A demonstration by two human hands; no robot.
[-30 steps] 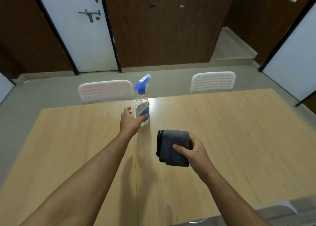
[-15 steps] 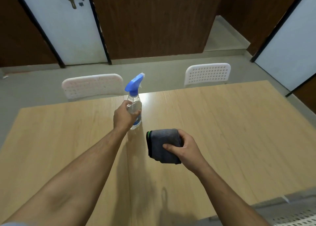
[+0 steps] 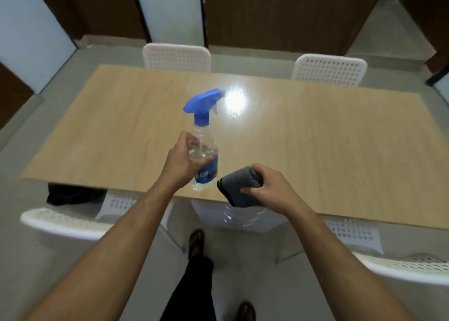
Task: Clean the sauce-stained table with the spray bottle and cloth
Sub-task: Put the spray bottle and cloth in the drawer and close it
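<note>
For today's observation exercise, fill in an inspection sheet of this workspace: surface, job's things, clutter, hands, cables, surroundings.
Surface: light wooden table with a bright light glare; no sauce stain can be made out.
Job's things: spray bottle, blue trigger head, clear body, held up over the table's near edge; folded grey cloth at that edge.
Clutter: nothing seen on the table; a dark item lies under its near left corner.
Hands: left hand grips the bottle's body; right hand grips the cloth.
Cables: nothing seen.
Surroundings: white perforated chairs on both sides, grey floor, brown wood panels, pale doors.
</note>
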